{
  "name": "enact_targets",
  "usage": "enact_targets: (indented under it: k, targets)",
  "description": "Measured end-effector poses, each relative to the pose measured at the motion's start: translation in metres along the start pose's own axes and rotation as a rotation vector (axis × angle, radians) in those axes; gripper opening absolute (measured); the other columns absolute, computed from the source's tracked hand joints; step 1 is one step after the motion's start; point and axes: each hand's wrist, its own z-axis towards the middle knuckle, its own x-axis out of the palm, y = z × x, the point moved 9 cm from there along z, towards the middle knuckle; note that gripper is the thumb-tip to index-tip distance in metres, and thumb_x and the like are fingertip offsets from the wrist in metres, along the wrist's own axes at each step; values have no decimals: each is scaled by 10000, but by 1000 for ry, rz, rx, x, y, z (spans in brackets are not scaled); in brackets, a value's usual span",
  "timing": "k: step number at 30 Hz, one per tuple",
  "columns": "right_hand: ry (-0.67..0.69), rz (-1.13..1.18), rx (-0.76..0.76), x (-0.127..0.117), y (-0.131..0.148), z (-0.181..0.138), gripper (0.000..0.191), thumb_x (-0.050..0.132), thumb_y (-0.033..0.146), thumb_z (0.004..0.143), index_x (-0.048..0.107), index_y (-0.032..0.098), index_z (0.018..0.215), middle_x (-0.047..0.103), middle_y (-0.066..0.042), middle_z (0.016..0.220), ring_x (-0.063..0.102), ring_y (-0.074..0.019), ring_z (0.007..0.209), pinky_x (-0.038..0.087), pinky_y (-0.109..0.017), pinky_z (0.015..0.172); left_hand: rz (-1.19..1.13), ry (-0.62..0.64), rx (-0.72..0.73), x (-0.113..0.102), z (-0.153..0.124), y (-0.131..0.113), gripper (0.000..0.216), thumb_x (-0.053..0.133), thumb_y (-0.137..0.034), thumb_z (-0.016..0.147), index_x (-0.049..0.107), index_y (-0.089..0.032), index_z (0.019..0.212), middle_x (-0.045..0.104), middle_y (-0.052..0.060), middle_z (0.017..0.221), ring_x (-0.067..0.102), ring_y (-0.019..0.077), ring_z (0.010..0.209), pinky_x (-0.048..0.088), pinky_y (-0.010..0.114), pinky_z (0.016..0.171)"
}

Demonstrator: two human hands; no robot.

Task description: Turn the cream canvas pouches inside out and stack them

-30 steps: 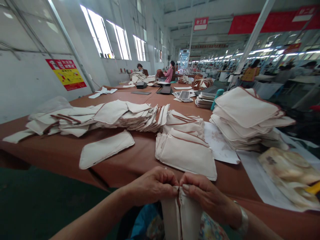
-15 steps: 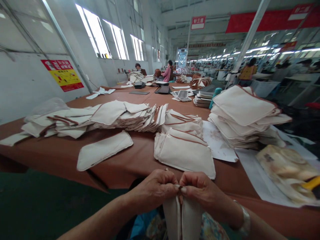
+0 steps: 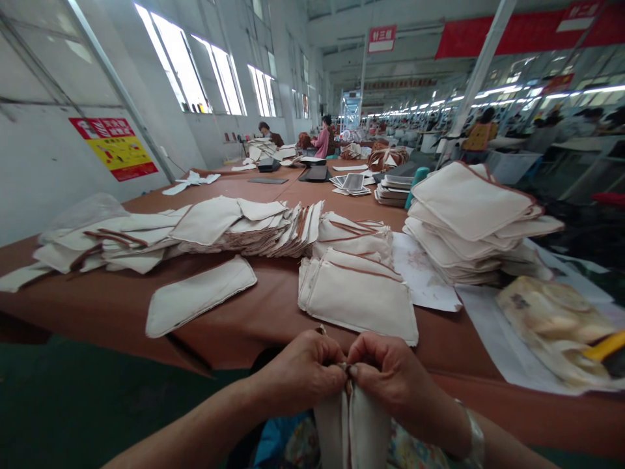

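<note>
Between my hands hangs a cream fabric piece (image 3: pixel 368 423), folded so two edges meet along a brown strip. My left hand (image 3: pixel 307 368) pinches its top end from the left, thumb and finger pressed together. From the other side my right hand (image 3: pixel 388 368), with a bangle on the wrist, pinches the same end, the fingertips almost touching. The lower part drops out of view over my lap. Just beyond my hands lies a stack of cream pieces with brown edging (image 3: pixel 361 296). Farther left rests a single cream piece (image 3: pixel 200 296).
A long heap of cream pieces (image 3: pixel 209 221) crosses the brown-covered table (image 3: pixel 263 306). At right stand a taller stack (image 3: pixel 473 202), white paper (image 3: pixel 422 273) and a stained plastic package (image 3: pixel 547 319) beside a yellow-handled item (image 3: pixel 605 346). People work farther back.
The view has shifted slightly, so the table's things sit a little farther left. Both hands keep their pinch on the cream fabric piece, with only slight finger movement.
</note>
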Motion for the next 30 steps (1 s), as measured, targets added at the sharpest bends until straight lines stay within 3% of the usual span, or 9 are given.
enact_targets:
  k: [2, 8, 12, 17, 19, 21, 25, 30]
  targets:
    - [-19, -35, -83, -1, 6, -3, 95, 514, 102, 771, 594, 153, 759, 553, 21, 639, 467, -114, 584, 358, -212, 552, -67, 3, 0, 2, 1, 1, 169, 558, -253, 727, 557, -129, 612, 401, -44, 545, 291, 84, 509, 208, 221, 459]
    - [67, -218, -595, 1, 40, -26, 176, 453, 91, 852, 607, 172, 877, 519, -9, 725, 483, -133, 644, 346, -240, 591, -497, 10, -127, 14, 0, 18, 104, 587, -186, 579, 631, -107, 633, 583, 3, 580, 403, 88, 487, 260, 206, 480]
    - [93, -405, -701, 3, 37, -31, 235, 437, 69, 876, 605, 189, 988, 472, -9, 747, 437, -137, 645, 290, -261, 580, -642, 24, -123, 16, -1, 18, 150, 621, -260, 653, 647, -112, 644, 593, 11, 564, 427, 92, 436, 279, 206, 437]
    - [82, -448, -789, 4, 38, -39, 184, 432, 52, 865, 550, 177, 932, 487, -20, 755, 438, -147, 658, 306, -270, 592, -606, 48, -128, 17, -1, 21, 315, 748, -400, 657, 614, -115, 652, 531, -15, 527, 393, 72, 424, 247, 192, 432]
    - [83, -343, -723, -1, 37, -40, 132, 467, 88, 868, 531, 180, 938, 513, -23, 783, 465, -149, 690, 346, -264, 628, -543, 66, -103, 16, -2, 20, 352, 759, -428, 664, 607, -111, 676, 524, -14, 558, 380, 67, 452, 240, 190, 446]
    - [97, -178, -541, -7, 28, -34, 92, 510, 181, 890, 529, 183, 980, 531, -21, 821, 476, -148, 717, 375, -252, 651, -464, 90, -60, 14, -3, 16, 393, 738, -476, 701, 595, -110, 701, 503, -18, 585, 356, 61, 478, 226, 188, 454]
    - [148, 157, -160, -11, 8, -25, 286, 386, 392, 991, 566, 169, 989, 533, -19, 829, 462, -143, 734, 392, -240, 660, -358, 138, 7, 12, -8, 6, 434, 671, -537, 767, 576, -115, 734, 463, -30, 612, 318, 55, 493, 212, 184, 453]
    - [267, 251, -51, -2, 6, -21, 411, 443, 497, 960, 548, 144, 777, 414, 25, 704, 337, -106, 640, 308, -213, 570, -317, 152, 26, 13, -13, 0, 418, 646, -528, 796, 573, -118, 761, 467, -25, 626, 339, 63, 514, 229, 182, 458]
